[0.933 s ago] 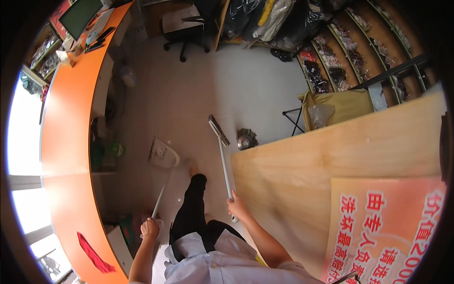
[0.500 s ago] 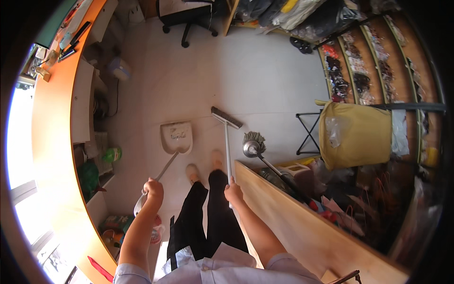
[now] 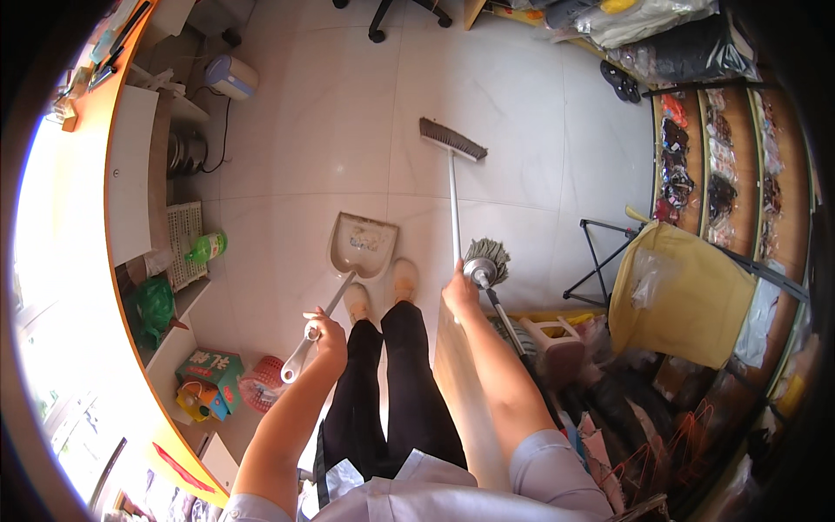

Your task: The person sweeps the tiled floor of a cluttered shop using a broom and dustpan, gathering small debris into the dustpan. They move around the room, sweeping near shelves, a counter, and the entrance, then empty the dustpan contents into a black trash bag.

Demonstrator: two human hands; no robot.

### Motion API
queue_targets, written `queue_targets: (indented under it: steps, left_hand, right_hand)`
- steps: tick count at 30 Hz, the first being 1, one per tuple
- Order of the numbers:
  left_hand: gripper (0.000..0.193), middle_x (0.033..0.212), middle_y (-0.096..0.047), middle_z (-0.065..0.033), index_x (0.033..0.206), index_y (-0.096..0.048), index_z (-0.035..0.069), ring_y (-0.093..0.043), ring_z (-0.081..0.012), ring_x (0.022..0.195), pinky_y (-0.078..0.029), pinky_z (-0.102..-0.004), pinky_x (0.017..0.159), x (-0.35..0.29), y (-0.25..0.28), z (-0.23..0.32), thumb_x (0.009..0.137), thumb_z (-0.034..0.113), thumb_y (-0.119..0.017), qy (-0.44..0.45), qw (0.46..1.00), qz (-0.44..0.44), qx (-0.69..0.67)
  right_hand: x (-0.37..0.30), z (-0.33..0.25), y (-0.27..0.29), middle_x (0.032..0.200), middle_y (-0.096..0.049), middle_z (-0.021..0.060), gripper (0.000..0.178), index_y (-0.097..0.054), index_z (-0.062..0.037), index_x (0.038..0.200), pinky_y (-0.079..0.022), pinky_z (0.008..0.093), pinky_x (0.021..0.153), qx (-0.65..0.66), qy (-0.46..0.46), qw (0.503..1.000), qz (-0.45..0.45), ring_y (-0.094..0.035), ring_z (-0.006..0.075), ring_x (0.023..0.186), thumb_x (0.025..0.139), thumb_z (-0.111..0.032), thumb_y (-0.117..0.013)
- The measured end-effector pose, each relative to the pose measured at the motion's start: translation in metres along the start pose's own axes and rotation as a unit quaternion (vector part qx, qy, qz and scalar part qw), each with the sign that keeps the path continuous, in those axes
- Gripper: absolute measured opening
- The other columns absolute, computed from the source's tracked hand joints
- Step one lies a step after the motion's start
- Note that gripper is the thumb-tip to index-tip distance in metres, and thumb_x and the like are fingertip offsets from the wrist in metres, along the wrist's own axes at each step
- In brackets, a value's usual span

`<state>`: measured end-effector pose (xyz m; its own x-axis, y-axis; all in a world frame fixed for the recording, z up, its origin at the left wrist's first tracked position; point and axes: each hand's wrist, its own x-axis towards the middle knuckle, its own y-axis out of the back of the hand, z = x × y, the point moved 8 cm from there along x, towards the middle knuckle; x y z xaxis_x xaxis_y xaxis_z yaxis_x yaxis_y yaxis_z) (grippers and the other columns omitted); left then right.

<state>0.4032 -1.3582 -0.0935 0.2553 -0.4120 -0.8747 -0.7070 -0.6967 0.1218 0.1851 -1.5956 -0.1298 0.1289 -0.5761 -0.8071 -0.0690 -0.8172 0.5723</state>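
My left hand [image 3: 325,334] is wrapped round the handle of a pale dustpan [image 3: 364,244], whose pan rests on the floor just ahead of my feet. The handle's end sticks out behind my fist. Around the white stick of a broom [image 3: 453,144] my right hand [image 3: 459,293] is closed. The broom's dark bristle head lies on the tiles, farther ahead and to the right of the dustpan, apart from it. Close beside my right hand stands a mop [image 3: 487,263] with grey strands and a round metal disc.
An orange-edged counter [image 3: 132,365] with shelves runs along the left; a green bottle [image 3: 207,248] and a red basket [image 3: 263,384] are there. On the right are a yellow folding chair [image 3: 683,296], racks of bagged goods [image 3: 720,165] and a wooden panel [image 3: 465,391]. A wheeled chair base [image 3: 404,13] stands ahead.
The broom has reached farther forward, away from the dustpan, with my right arm stretched out. My view has shifted, and the dustpan now sits nearer my feet, still in my left hand.
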Motion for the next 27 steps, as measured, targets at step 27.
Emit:
queue_targets:
  steps: [27]
  left_hand:
    - [0.015, 0.084, -0.068, -0.0153, 0.086, -0.065, 0.003, -0.069, -0.0299, 0.081, -0.055, -0.037, 0.072, -0.068, 0.048, -0.166, 0.083, 0.012, -0.053, 0.109, 0.758, 0.032, -0.642]
  right_hand:
    - [0.005, 0.067, 0.056, 0.095, -0.065, 0.0252, 0.073, -0.014, -0.006, 0.148, -0.052, 0.0488, 0.079, -0.212, 0.057, 0.975, -0.041, -0.065, 0.0389, 0.087, 0.085, -0.01, -0.051]
